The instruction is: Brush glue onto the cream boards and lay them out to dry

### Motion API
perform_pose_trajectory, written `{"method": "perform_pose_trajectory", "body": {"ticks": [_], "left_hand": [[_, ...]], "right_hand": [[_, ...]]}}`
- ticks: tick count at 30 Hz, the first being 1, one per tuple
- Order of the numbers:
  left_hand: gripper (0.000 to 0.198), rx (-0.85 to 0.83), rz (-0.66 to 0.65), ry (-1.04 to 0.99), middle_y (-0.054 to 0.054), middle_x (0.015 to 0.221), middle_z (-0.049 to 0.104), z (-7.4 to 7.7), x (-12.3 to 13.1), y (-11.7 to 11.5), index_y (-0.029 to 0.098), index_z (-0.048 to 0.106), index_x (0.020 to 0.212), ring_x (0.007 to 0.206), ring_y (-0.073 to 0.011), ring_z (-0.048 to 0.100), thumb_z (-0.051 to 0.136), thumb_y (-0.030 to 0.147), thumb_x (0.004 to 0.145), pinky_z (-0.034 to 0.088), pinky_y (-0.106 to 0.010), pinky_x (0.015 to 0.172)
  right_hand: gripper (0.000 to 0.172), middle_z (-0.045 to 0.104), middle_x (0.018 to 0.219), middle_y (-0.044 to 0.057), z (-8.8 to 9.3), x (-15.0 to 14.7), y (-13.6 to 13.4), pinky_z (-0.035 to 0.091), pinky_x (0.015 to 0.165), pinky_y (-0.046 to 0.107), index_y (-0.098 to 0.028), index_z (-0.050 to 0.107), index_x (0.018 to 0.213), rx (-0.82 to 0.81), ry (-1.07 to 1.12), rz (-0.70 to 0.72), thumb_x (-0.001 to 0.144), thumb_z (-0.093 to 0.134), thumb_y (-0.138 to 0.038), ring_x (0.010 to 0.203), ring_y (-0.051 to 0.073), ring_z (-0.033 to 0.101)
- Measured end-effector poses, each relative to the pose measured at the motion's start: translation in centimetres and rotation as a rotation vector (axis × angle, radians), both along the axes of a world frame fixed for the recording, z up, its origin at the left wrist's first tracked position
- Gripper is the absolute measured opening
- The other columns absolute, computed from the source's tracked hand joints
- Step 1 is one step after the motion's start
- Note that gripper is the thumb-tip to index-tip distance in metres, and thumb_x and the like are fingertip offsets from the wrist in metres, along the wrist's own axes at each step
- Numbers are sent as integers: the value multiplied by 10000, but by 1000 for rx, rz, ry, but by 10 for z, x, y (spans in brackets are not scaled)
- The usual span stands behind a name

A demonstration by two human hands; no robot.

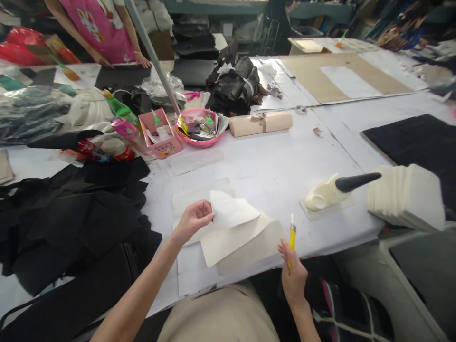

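My left hand (194,219) pinches the edge of a white sheet (233,212) and lifts it off a small pile of cream-coloured pieces (245,244) near the table's front edge. My right hand (294,275) is closed around a yellow brush or pen (292,236) that points upward, just right of the pile. A flat translucent piece (194,197) lies under and behind the lifted sheet.
Black fabric (78,223) is heaped at the left. A cream glue container with a black nozzle (337,190) and a stack of white pieces (409,197) sit at the right. A pink bowl (199,130), pink box (160,135) and beige roll (261,123) stand farther back. Another person in a pink apron (103,26) leans on the far side.
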State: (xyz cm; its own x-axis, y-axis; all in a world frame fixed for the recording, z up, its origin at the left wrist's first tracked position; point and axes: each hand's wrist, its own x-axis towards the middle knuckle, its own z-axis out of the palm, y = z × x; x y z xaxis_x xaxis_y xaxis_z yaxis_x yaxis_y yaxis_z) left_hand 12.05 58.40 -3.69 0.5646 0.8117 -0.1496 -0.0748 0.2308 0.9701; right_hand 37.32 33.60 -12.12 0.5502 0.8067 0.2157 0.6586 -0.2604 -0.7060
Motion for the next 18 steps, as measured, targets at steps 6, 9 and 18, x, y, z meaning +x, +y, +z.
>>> {"method": "perform_pose_trajectory", "body": {"ticks": [6, 9, 18], "left_hand": [[230, -3, 74, -124, 32, 619, 546, 17, 10, 17, 163, 551, 668, 587, -79, 485, 756, 232, 747, 379, -184, 560], [239, -25, 120, -154, 32, 606, 556, 25, 10, 24, 165, 554, 658, 569, -78, 491, 776, 228, 716, 385, -182, 552], [244, -29, 295, -196, 52, 549, 540, 40, -8, 65, 167, 561, 642, 486, -59, 477, 801, 214, 646, 369, -157, 476]], "right_hand": [[401, 703, 943, 146, -26, -23, 72, 485, 636, 322, -131, 571, 1122, -333, -111, -159, 938, 402, -445, 807, 269, 678], [465, 676, 812, 98, -31, -22, 95, 450, 606, 319, -165, 525, 1047, -416, 2, -273, 826, 535, -573, 729, 269, 653], [326, 610, 798, -20, -10, -22, 77, 563, 693, 325, -216, 464, 893, 142, 651, -320, 752, 681, -413, 671, 159, 661]]}}
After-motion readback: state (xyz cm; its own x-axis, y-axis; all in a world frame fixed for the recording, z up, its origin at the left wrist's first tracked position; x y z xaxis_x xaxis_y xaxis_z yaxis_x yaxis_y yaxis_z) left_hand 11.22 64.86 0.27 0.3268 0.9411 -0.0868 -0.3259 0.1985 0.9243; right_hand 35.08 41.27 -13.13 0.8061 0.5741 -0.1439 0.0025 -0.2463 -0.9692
